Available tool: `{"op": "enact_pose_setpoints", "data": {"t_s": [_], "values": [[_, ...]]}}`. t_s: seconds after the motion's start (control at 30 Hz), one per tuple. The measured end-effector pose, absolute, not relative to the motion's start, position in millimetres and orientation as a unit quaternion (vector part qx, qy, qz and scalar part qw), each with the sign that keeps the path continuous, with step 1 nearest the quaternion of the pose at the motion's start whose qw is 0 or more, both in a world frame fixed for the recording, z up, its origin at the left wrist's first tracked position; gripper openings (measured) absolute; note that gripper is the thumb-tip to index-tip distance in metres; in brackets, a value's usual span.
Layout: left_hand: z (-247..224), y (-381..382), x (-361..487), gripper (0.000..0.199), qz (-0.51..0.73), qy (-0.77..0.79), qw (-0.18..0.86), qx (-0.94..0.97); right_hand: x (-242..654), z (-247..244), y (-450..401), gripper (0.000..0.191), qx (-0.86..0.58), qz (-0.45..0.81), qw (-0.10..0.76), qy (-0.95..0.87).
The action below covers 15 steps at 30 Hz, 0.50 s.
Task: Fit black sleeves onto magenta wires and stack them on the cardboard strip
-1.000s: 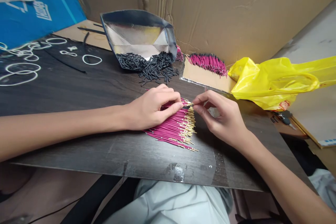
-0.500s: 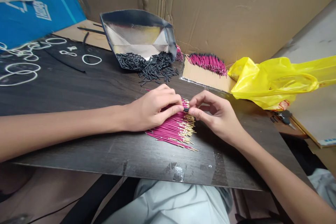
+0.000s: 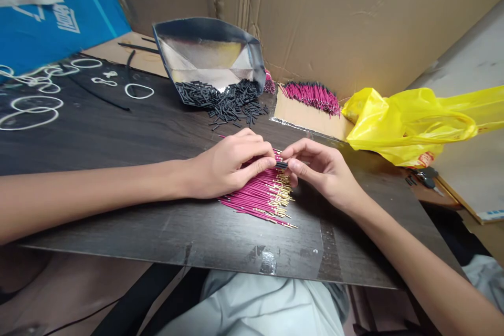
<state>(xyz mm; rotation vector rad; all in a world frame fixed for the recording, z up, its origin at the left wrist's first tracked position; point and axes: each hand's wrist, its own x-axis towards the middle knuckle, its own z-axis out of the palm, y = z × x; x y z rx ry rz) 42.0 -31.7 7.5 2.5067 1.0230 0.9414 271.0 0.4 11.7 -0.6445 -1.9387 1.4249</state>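
Observation:
My left hand (image 3: 242, 163) rests over a fanned pile of thin magenta wires (image 3: 255, 199) with gold-coloured metal tips. Its thumb and forefinger are closed at the near end of some short black tubes (image 3: 281, 165), which poke out to the right; any wires inside the grip are hidden. Just right of it, my right hand (image 3: 315, 165) has thumb and fingers closed at the other end of the black tubes. Its fingertips touch them above the gold tips of the pile.
Behind my hands a cut-open dark box (image 3: 208, 29) spills many short black tubes (image 3: 236, 102). Magenta wires with black ends (image 3: 311, 97) lie on a cardboard piece (image 3: 307, 122). A yellow plastic bag (image 3: 405, 121) sits at right, white rubber bands (image 3: 139, 91) at left.
The right fingers have shifted slightly along the black tubes, and more of the tubes shows between the hands. My left hand stays in place over the wires.

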Motion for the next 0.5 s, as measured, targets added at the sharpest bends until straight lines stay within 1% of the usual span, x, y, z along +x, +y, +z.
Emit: {"op": "enact_pose_setpoints", "data": {"t_s": [0.13, 0.33, 0.5], "values": [[8, -33, 42, 0.021, 0.34, 0.357, 0.138, 0.859, 272, 15, -3, 0.018, -0.25, 0.532, 0.313, -0.746], [8, -33, 43, 0.019, 0.359, 0.35, 0.127, 0.856, 268, 15, -11, 0.016, -0.274, 0.443, 0.34, -0.783], [7, -33, 43, 0.021, 0.355, 0.372, 0.131, 0.848, 267, 11, -12, 0.018, -0.263, 0.45, 0.359, -0.774]]}}
